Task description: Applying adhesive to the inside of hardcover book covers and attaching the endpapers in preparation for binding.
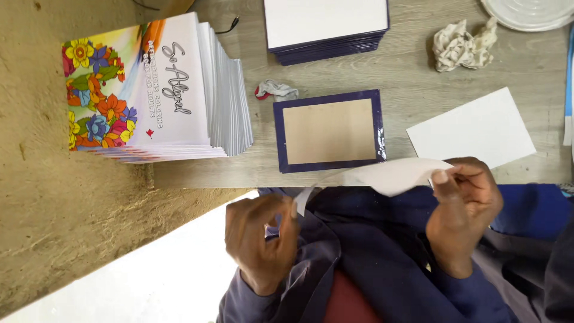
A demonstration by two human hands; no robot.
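Both hands, left [263,239] and right [463,206], pinch one white sheet [391,176] at the tabletop's [412,78] near edge. One board-backed cover [329,130], another sheet [472,128], two stacks lie beyond.

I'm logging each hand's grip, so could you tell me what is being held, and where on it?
A white paper sheet, pinched at its two ends: the left hand at one corner, the right hand at the opposite edge.
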